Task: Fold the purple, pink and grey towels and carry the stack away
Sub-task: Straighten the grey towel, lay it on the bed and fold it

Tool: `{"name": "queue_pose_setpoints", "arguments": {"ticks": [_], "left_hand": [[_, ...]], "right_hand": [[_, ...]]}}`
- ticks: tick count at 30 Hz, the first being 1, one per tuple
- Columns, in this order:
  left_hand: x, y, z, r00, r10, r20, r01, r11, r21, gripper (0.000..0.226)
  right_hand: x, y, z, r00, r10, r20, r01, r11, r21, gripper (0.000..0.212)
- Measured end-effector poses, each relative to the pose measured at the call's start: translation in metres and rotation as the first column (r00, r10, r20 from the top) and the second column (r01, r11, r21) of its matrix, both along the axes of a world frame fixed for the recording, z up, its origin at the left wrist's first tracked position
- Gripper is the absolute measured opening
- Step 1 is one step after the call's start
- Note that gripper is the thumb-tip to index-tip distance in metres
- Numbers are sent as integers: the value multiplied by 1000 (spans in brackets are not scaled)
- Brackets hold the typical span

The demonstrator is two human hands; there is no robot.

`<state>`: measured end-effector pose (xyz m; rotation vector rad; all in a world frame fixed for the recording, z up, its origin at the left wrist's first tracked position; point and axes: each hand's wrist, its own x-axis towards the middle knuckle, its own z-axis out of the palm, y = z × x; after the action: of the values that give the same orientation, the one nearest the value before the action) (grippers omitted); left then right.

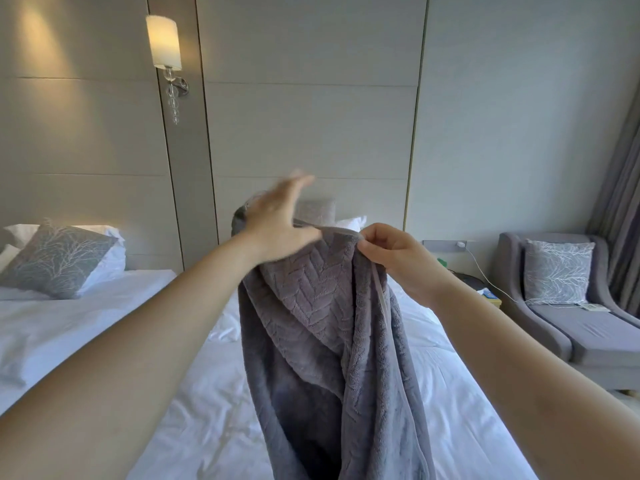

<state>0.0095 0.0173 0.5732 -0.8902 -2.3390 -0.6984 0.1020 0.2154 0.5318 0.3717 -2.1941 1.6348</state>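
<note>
Head camera view, looking forward over two bare arms that hold a grey towel in the air above a white bed. The towel is plush with a zigzag weave. It hangs bunched and twisted from its top edge down past the bottom of the frame.

Just left of the towel's top edge, the left hand is blurred, its fingers straight and spread, gripping nothing. Whether its thumb touches the cloth cannot be told. At the right end of the towel's top edge, the right hand pinches the hem between thumb and curled fingers.

Likely risks: the towel's whole weight appears to hang from that one pinch, so the hem could slip free and the towel drop in a heap on the bed. Because the cloth is twisted, the left hand may catch a middle fold instead of the far corner, which would give a crooked fold. The purple and pink towels are not in view.

Far left of the towel stands a second bed with white pillows and a patterned cushion. A lit wall lamp hangs above them on pale panelling. Beneath the towel lies the bed's wrinkled white sheet. Right of the towel is a side table with a white cable, then a grey armchair, then curtains at the frame's edge.
</note>
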Motion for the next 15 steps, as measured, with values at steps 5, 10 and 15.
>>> {"name": "queue_pose_setpoints", "arguments": {"ticks": [5,10,15], "left_hand": [[10,21,-25,873,-307,379,351,935,-51,23],[10,32,-22,923,-325,204,309,945,106,13],[7,31,-7,986,-168,18,161,968,192,14]], "right_hand": [[2,-1,-1,1000,4,18,-5,999,31,12],[4,-1,-24,998,-46,43,47,999,-7,15],[7,-1,-51,980,-190,58,173,958,227,11]]}}
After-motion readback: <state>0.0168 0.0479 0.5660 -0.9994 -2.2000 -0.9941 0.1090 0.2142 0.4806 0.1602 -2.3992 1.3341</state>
